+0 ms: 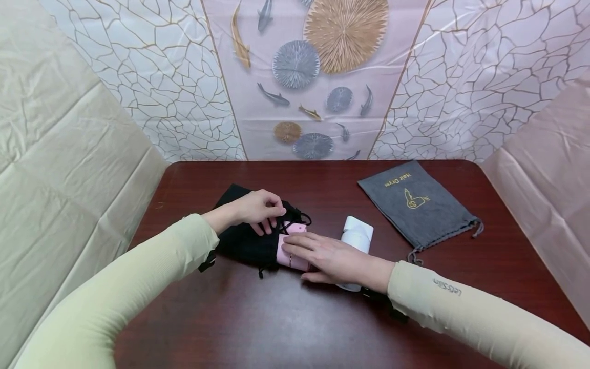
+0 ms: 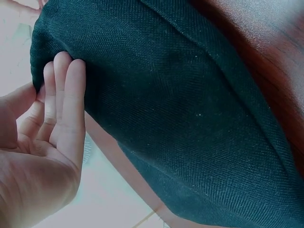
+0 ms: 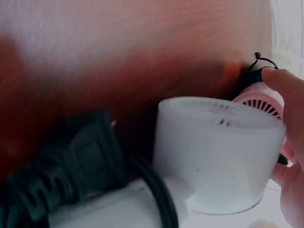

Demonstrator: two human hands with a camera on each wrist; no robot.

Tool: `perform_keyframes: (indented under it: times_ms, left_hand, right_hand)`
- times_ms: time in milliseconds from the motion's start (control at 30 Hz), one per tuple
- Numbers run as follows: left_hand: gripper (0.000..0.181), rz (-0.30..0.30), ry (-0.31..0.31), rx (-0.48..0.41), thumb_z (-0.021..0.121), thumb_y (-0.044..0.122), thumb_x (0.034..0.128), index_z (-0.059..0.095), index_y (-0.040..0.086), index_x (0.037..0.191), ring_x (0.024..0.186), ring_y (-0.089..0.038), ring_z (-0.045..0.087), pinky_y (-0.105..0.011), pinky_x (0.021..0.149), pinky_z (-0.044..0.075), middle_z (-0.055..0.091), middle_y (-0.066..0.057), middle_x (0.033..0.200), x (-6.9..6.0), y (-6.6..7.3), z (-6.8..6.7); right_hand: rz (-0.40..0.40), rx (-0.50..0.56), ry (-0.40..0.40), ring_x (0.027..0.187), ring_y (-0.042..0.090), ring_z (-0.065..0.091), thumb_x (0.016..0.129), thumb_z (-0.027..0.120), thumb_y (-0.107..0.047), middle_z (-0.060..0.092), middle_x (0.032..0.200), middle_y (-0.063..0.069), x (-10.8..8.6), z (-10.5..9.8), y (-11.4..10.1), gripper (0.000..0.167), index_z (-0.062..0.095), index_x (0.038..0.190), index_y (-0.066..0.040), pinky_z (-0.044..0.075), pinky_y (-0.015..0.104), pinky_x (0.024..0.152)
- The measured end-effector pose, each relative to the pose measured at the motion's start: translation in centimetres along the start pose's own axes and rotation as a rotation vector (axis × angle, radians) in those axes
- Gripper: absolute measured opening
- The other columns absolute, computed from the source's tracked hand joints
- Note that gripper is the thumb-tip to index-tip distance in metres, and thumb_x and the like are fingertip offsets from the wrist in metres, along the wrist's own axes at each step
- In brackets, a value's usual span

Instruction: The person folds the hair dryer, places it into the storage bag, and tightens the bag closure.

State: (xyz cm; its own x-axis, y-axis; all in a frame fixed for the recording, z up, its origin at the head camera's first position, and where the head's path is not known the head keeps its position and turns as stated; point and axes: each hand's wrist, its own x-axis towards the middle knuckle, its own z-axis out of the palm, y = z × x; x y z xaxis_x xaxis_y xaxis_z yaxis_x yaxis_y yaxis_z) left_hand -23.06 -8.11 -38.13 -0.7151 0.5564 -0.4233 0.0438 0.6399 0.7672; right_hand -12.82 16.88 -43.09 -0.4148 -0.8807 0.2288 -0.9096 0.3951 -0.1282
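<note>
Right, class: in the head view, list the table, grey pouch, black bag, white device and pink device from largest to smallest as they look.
1. Table
2. Grey pouch
3. Black bag
White device and pink device: both look smaller, but are partly hidden, so their order is unsure.

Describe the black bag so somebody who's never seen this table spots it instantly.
On the dark reddish-brown table, look left of centre. There lies a cloth drawstring bag, with a pink object at its mouth. Unlike the yellow-lettered gray bag to its right, it is black.
</note>
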Motion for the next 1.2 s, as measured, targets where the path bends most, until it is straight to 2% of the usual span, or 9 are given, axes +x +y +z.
perform_keyframes:
  times_ms: [133,267,367,500,700,933,1200]
  left_hand:
    - [0.024,0.000,0.007,0.014,0.061,0.023,0.1103,0.069,0.002,0.105,0.070,-0.024,0.075,-0.041,0.064,0.066,0.071,-0.013,0.088,-0.2,0.1,0.0]
    - [0.025,-0.010,0.015,0.013,0.061,0.023,0.1103,0.068,0.000,0.108,0.069,-0.023,0.075,-0.041,0.064,0.066,0.071,-0.012,0.087,-0.4,0.0,0.0]
    - [0.026,-0.014,0.020,0.012,0.061,0.023,0.1104,0.068,-0.001,0.109,0.068,-0.023,0.075,-0.041,0.063,0.066,0.072,-0.012,0.087,-0.5,0.0,-0.1]
    - [0.025,-0.012,0.032,0.019,0.061,0.023,0.1104,0.068,-0.001,0.109,0.068,-0.023,0.075,-0.041,0.063,0.066,0.072,-0.013,0.087,-0.5,0.2,0.0]
    - [0.026,-0.006,0.038,0.041,0.061,0.024,0.1101,0.068,-0.001,0.108,0.069,-0.025,0.075,-0.040,0.063,0.066,0.072,-0.012,0.086,-0.5,0.4,0.2]
    - [0.024,-0.016,0.059,0.043,0.061,0.023,0.1100,0.069,0.002,0.102,0.069,-0.024,0.076,-0.040,0.062,0.066,0.073,-0.012,0.085,-0.7,0.5,0.1]
    - [0.025,0.030,0.078,0.059,0.060,0.024,0.1110,0.069,0.001,0.106,0.071,-0.026,0.077,-0.040,0.064,0.066,0.072,-0.013,0.087,-0.8,1.1,-0.2]
  right_hand:
    - [0.128,0.012,0.017,0.139,0.031,0.057,0.094,0.083,-0.037,0.057,0.152,0.015,-0.4,-0.6,-0.6,0.076,0.052,0.154,-0.001,0.049,0.043,0.115]
    - [0.250,-0.009,-0.032,0.131,0.032,0.062,0.096,0.080,-0.045,0.061,0.147,0.016,-0.4,-0.9,-1.1,0.081,0.050,0.155,0.001,0.052,0.044,0.111]
    - [0.289,-0.016,-0.081,0.128,0.033,0.064,0.097,0.078,-0.049,0.062,0.146,0.017,-0.1,-0.9,-1.4,0.083,0.049,0.155,0.002,0.054,0.044,0.109]
    - [0.308,-0.021,-0.103,0.127,0.033,0.066,0.094,0.081,-0.049,0.061,0.147,0.018,0.4,-0.6,-1.6,0.086,0.049,0.155,0.002,0.056,0.044,0.106]
    - [0.279,-0.060,-0.078,0.123,0.030,0.068,0.094,0.084,-0.040,0.064,0.145,0.017,0.5,-0.3,-1.5,0.079,0.053,0.153,0.000,0.058,0.041,0.103]
    - [0.139,-0.149,0.035,0.124,0.030,0.065,0.092,0.084,-0.031,0.065,0.144,0.014,0.7,-0.2,-1.0,0.070,0.059,0.149,-0.001,0.057,0.039,0.104]
    - [0.016,-0.259,0.157,0.122,0.028,0.065,0.085,0.091,-0.029,0.068,0.140,0.013,0.9,-0.1,-0.5,0.072,0.064,0.145,-0.002,0.056,0.036,0.104]
